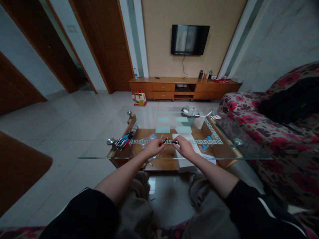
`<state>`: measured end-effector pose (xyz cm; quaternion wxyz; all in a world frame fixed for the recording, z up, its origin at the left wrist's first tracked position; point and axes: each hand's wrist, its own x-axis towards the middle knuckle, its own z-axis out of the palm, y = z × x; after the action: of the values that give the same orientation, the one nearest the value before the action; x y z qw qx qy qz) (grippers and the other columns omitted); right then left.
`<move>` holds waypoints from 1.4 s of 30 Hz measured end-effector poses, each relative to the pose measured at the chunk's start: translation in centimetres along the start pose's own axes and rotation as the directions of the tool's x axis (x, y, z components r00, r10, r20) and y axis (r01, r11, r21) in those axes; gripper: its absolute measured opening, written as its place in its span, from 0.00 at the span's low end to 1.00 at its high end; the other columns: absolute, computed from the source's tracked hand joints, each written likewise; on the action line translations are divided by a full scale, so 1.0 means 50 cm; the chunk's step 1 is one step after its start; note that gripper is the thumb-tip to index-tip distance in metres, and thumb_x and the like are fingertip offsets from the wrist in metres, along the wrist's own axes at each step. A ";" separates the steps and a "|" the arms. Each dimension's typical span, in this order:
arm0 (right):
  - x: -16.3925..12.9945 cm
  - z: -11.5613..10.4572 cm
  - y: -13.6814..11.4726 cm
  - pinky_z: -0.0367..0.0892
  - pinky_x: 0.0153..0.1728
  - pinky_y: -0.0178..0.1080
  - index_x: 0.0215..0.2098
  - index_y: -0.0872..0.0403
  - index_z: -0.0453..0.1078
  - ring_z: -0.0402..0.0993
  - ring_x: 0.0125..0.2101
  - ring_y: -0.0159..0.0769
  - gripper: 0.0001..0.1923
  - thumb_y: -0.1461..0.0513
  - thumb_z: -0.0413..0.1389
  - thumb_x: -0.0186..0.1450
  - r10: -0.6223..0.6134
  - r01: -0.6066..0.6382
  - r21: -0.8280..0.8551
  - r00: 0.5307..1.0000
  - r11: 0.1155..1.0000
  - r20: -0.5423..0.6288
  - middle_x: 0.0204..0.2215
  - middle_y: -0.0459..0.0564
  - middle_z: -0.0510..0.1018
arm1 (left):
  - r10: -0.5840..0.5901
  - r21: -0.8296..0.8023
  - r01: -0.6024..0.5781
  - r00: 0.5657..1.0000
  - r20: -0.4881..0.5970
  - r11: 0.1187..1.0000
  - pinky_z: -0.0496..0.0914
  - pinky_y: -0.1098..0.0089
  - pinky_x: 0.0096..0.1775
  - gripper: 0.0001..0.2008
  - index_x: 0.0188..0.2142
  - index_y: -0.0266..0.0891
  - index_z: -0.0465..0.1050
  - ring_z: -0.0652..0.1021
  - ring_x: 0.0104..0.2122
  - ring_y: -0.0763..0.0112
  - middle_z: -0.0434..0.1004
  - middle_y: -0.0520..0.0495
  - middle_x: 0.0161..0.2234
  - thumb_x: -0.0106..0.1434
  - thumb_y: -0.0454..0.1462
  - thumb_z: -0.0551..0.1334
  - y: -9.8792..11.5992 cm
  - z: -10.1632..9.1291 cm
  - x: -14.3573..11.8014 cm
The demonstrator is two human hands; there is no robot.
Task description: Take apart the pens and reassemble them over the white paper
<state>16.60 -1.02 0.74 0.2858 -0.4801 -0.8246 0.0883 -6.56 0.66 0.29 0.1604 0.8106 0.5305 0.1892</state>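
You've got a thin dark pen (165,140) pinched in your left hand (154,146), tip pointing up and right. Your right hand (184,147) pinches a small black cap-like piece (174,142) just beside it, over the near edge of the glass table (224,156). More pens (124,139) lie left.

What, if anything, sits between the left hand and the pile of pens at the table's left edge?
Nothing visible. The glass tabletop between the left hand, which holds a dark pen, and the pile of pens looks bare; a clear plastic bag lies just beyond the hand.
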 end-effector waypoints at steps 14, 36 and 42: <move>0.001 -0.004 -0.002 0.63 0.41 0.37 0.40 0.52 0.71 0.70 0.40 0.38 0.04 0.60 0.57 0.68 -0.028 0.028 -0.032 0.999 0.999 0.023 0.39 0.51 0.75 | 0.003 0.005 -0.003 1.000 0.003 1.000 0.54 0.70 0.29 0.14 0.26 0.38 0.73 0.69 0.25 0.71 0.72 0.49 0.24 0.63 0.42 0.56 -0.001 0.001 0.000; 0.006 -0.006 -0.008 0.62 0.37 0.35 0.41 0.52 0.72 0.72 0.37 0.36 0.06 0.59 0.55 0.70 -0.033 0.033 -0.014 0.999 0.999 -0.012 0.38 0.50 0.77 | 0.024 -0.016 -0.024 1.000 0.012 1.000 0.57 0.71 0.30 0.14 0.27 0.38 0.73 0.71 0.27 0.70 0.74 0.49 0.25 0.63 0.43 0.57 -0.013 0.012 0.002; 0.006 -0.007 -0.012 0.63 0.37 0.35 0.42 0.52 0.73 0.73 0.38 0.37 0.06 0.59 0.54 0.71 -0.051 0.051 -0.023 0.999 0.998 -0.007 0.39 0.50 0.78 | 0.034 -0.028 -0.033 0.999 0.003 0.999 0.56 0.71 0.30 0.14 0.26 0.38 0.73 0.71 0.26 0.70 0.74 0.49 0.25 0.63 0.43 0.57 -0.014 0.015 0.004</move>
<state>16.25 -1.13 1.39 0.2855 -0.4624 -0.8365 0.0697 -6.72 1.06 -0.66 0.1692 0.8174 0.5139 0.1979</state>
